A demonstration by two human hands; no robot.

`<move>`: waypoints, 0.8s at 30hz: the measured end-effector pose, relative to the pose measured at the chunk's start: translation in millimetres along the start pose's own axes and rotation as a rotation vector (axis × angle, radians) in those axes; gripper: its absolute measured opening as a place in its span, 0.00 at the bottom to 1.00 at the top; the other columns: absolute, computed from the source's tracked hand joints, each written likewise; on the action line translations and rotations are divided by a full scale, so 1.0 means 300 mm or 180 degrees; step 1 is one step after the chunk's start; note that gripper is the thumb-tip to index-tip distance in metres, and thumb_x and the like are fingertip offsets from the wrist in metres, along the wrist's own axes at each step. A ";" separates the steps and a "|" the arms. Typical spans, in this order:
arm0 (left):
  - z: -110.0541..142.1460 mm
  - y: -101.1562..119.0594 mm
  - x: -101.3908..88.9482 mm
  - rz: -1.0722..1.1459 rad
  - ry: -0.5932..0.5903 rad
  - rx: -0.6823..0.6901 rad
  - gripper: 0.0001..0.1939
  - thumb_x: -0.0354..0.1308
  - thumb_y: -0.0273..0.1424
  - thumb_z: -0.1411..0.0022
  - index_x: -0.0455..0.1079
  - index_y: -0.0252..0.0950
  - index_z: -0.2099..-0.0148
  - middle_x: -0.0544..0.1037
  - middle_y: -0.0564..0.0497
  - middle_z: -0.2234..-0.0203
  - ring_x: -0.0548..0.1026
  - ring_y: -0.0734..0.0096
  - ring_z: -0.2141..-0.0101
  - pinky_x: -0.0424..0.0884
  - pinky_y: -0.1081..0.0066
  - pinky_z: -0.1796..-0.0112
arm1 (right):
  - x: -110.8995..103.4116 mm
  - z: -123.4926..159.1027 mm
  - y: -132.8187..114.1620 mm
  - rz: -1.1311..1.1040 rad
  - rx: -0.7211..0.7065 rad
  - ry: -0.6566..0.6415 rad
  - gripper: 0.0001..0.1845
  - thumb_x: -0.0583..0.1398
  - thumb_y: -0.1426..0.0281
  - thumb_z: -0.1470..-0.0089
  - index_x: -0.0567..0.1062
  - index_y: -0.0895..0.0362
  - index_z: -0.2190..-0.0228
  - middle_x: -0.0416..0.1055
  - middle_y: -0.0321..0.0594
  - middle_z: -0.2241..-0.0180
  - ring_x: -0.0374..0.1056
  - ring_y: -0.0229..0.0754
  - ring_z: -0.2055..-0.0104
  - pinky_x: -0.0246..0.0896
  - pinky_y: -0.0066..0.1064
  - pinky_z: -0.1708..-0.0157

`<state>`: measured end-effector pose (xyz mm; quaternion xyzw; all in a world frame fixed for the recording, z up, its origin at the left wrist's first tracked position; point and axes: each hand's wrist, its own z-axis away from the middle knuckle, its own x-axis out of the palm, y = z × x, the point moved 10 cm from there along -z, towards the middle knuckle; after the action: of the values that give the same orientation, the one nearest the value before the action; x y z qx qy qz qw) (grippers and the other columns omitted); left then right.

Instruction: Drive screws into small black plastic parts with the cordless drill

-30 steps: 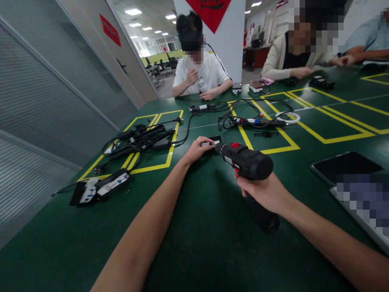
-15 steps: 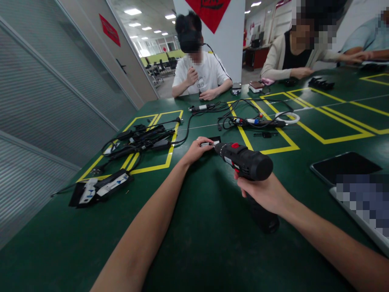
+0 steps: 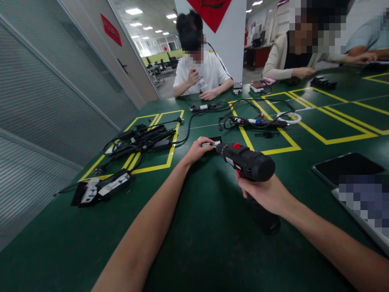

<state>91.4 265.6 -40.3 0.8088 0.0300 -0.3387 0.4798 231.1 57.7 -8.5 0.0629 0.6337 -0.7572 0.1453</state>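
1. The green table (image 3: 194, 259) fills most of the view, marked off with yellow tape outlines (image 3: 349, 136).
2. Across it sits a person in a white shirt (image 3: 217, 71), one hand raised; a person in a beige cardigan (image 3: 275, 64) sits farther right.
3. A heap of black cables and parts (image 3: 152, 138) lies at the left, across yellow tape.
4. The black and red power drill (image 3: 255, 163) is before the wearer, right of centre, its handle down and its chuck pointing forward and left.
5. The right hand (image 3: 267, 194) has its fingers curled round the drill's handle, just under the body, in a closed grip.
6. The left hand (image 3: 196, 151) is at the drill's front end, fingers bent and close together on a small piece; whether they pinch it or only press it, I cannot tell.
7. That small dark-and-white piece (image 3: 217, 141) is at the left fingertips, beside the drill's tip; whether tip and piece touch is too small to tell.
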 end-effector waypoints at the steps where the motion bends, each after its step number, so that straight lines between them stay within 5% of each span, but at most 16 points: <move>1: 0.000 0.002 0.000 0.0000 0.0002 0.0015 0.13 0.60 0.36 0.46 0.75 0.39 0.58 0.73 0.49 0.58 0.69 0.64 0.53 0.62 0.62 0.46 | 0.001 -0.001 0.001 0.0023 -0.0001 -0.0017 0.05 0.57 0.71 0.51 0.72 0.57 0.69 0.67 0.35 0.79 0.65 0.37 0.76 0.59 0.31 0.74; 24: -0.002 -0.009 -0.001 -0.0028 0.0024 -0.0155 0.12 0.59 0.36 0.45 0.75 0.40 0.58 0.74 0.49 0.57 0.69 0.63 0.52 0.61 0.60 0.45 | -0.008 -0.002 -0.004 -0.0004 -0.0001 0.0096 0.05 0.58 0.70 0.53 0.70 0.57 0.70 0.68 0.36 0.79 0.65 0.38 0.77 0.58 0.30 0.77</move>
<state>90.5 267.6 -41.8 0.7980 0.0436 -0.3370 0.4978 232.9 58.7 -6.8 0.0739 0.6360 -0.7562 0.1353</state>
